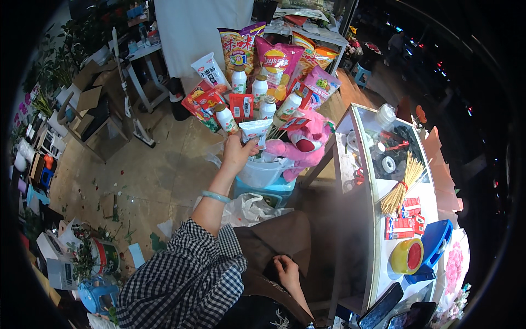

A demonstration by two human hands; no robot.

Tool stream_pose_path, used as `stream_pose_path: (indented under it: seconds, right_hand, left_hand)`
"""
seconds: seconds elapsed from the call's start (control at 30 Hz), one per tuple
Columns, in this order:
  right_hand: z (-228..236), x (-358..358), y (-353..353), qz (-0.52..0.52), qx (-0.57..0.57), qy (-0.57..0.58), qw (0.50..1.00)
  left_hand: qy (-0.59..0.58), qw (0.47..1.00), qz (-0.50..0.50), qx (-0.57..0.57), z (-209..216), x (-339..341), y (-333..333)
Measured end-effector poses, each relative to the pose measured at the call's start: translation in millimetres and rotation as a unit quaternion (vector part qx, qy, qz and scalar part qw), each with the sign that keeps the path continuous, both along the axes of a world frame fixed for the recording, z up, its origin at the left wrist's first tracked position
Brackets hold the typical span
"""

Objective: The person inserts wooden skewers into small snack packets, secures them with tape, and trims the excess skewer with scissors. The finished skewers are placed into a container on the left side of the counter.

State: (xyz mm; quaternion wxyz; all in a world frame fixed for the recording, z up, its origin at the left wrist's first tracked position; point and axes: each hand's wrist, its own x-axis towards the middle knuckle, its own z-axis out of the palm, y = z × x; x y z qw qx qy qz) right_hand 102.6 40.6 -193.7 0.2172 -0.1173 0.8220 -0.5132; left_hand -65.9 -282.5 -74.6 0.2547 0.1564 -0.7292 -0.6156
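Note:
My left hand [238,156], with a pale green bangle on its wrist, reaches forward and closes on the lower part of a small white snack packet [255,130]. The packet stands at the front of a bunch of snacks. Around it are white bottles [259,88], red packets [241,106] and large chip bags [278,64]. A pink plush bear [307,138] leans at the right of the bunch, above a translucent tub [262,174]. Low over my brown apron [274,236], my right hand [288,274] has curled fingers; whatever they hold is hidden.
At right stands a white table [372,263] with a bundle of sticks [402,189], red packets, a yellow tape roll [406,256] and phones [381,306]. A blue stool [266,192] supports the tub. A chair [90,118] and clutter line the left.

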Motion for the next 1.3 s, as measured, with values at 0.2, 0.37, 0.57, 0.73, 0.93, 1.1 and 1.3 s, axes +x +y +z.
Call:
stream_pose_path:
  seconds: [0.2,0.37,0.57,0.73,0.93,1.1,1.3]
  right_hand:
    - [3.5,1.1,-0.3,0.008,0.007,0.007,1.0]
    - [5.9,6.0,-1.0,0.016,0.006,0.028,0.999]
    - [5.9,17.1,10.1,0.009,0.025,0.043,0.999]
    - [19.8,18.7,11.7,-0.009,-0.001,0.049,0.999]
    - [88.0,16.9,26.1,-0.044,-0.021,0.081,0.996]
    - [171.3,43.1,61.2,-0.094,0.014,0.27,0.958]
    - [218.6,83.6,168.2,-0.421,0.232,0.376,0.792]
  left_hand:
    - [-0.009,1.0,-0.008,-0.005,-0.1,-1.2,-1.7]
    - [0.1,0.995,-0.003,-0.029,2.5,2.9,0.3]
    - [0.06,0.996,-0.027,0.055,13.3,-4.6,-5.1]
    - [-0.019,0.998,-0.014,0.055,13.7,-16.5,-20.4]
    - [-0.025,0.996,0.017,0.088,-4.7,-30.7,-37.9]
    - [0.049,0.995,0.046,0.074,-26.0,-37.0,-55.7]
    - [0.158,0.986,0.019,0.041,-37.0,-31.8,-60.7]
